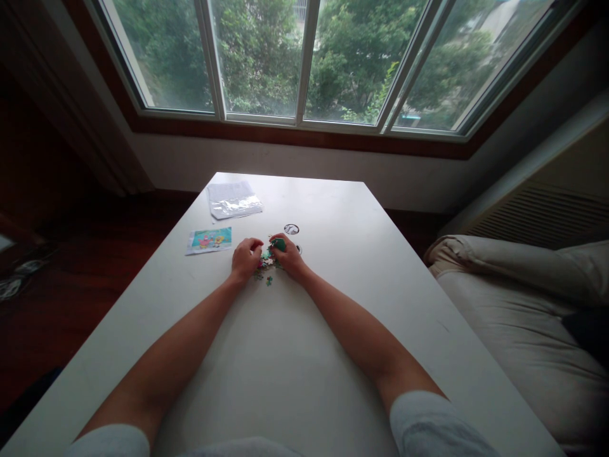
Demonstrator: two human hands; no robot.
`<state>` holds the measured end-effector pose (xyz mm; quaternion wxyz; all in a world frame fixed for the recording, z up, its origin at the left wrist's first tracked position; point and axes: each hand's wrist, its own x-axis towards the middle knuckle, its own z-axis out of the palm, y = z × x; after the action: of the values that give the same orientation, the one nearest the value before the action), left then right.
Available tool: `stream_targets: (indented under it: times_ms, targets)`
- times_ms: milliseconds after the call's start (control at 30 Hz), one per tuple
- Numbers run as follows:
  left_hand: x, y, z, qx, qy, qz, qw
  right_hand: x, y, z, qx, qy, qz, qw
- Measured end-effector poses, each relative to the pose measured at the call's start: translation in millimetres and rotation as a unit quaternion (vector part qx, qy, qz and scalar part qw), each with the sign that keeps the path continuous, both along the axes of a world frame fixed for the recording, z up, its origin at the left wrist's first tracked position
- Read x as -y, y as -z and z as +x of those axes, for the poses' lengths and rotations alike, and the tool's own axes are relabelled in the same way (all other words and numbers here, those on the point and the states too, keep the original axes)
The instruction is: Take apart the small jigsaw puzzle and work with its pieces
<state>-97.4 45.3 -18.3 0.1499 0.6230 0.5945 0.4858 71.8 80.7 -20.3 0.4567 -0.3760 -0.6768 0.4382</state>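
A small heap of colourful jigsaw pieces (266, 260) lies on the white table between my two hands. My left hand (245, 259) is cupped at the heap's left edge, fingers curved and a gap showing between thumb and forefinger. Nothing can be seen in its grasp. On the other side, my right hand (291, 261) pinches a dark green jigsaw piece (278, 244) just above the heap; whether it is one piece or several joined is too small to tell. One loose jigsaw piece (269, 280) lies nearer to me, apart from the heap.
A picture sheet (209, 240) with a turquoise cartoon scene lies left of my hands. Behind it is a clear plastic bag (235, 200). Round dark-rimmed table fitting (292, 229) sits beyond my right hand. A beige sofa (514, 317) stands right of the table (285, 368).
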Motion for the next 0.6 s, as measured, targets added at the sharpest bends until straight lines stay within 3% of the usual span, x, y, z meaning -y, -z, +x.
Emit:
stream_targets:
  times_ms: [367,600]
  targets:
    - [7.8,-9.9,6.7,0.019,0.075,-0.012,0.997,0.2,-0.1,1.7,0.013,-0.027,0.001,1.000]
    - [8.0,-9.1,4.8,0.016,0.049,-0.031,0.998,-0.5,1.6,1.4,0.009,-0.056,-0.002,0.998]
